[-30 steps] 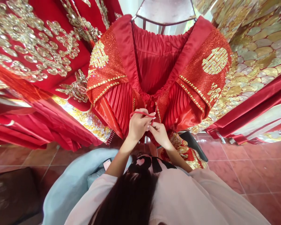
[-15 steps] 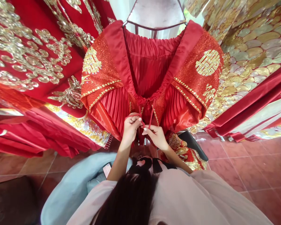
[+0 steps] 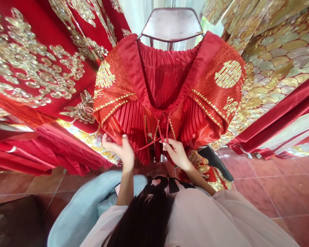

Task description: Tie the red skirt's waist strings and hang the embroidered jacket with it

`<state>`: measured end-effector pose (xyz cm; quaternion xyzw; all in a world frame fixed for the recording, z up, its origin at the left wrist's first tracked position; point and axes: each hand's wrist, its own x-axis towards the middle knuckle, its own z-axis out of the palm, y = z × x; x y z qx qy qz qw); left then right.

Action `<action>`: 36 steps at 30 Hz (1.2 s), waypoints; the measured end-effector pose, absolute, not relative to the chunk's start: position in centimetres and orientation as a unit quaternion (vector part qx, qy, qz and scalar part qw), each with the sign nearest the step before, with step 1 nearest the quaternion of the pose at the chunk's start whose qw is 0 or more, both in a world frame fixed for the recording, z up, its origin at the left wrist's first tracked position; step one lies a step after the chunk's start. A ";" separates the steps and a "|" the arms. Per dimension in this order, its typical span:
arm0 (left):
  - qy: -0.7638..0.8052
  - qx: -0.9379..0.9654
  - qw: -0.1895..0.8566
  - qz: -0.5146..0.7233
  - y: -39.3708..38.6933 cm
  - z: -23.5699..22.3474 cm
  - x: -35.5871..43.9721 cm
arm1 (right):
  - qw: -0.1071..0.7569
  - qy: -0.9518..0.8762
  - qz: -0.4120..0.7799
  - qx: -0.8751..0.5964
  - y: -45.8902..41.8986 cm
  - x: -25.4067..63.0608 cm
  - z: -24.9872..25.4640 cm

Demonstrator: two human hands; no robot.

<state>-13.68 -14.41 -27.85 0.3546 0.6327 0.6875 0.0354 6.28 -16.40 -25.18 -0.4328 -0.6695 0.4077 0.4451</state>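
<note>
A red skirt (image 3: 134,120) with a gathered drawstring waist, pleats and glittering gold-trimmed panels hangs in front of me. Red drawstring cords (image 3: 160,127) come down from the middle of its waistband. My right hand (image 3: 175,151) pinches the cords between thumb and fingertips where they cross. Off to the left, my left hand (image 3: 122,151) is raised with its fingers spread. One cord end stretches sideways from my right fingertips towards the left hand; whether it touches that hand I cannot tell.
The skirt hangs from a dark hanger (image 3: 172,24). Beaded red cloth (image 3: 38,61) hangs at the left, gold-scaled fabric (image 3: 278,58) at the right. A light-blue chair (image 3: 72,206) and a dark brown seat (image 3: 12,219) stand low left. Red-gold cloth (image 3: 211,171) lies low on a black surface.
My left hand has let go of the cords and swung left, its fingers opening out. The right hand keeps its pinch, and the cord end now stretches out leftwards.
</note>
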 end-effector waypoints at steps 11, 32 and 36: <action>0.433 0.670 0.347 0.493 -15.1 -22.1 -8.6 | 0.392 -0.757 0.281 -0.442 -15.5 10.5 -18.4; 0.504 0.540 -0.087 0.668 -9.4 -9.8 -27.1 | 0.472 -0.681 0.175 -0.531 -9.6 26.0 -8.9; 0.522 0.493 -0.137 0.683 -8.5 -9.5 -26.9 | 0.487 -0.677 0.136 -0.536 -7.7 25.6 -9.5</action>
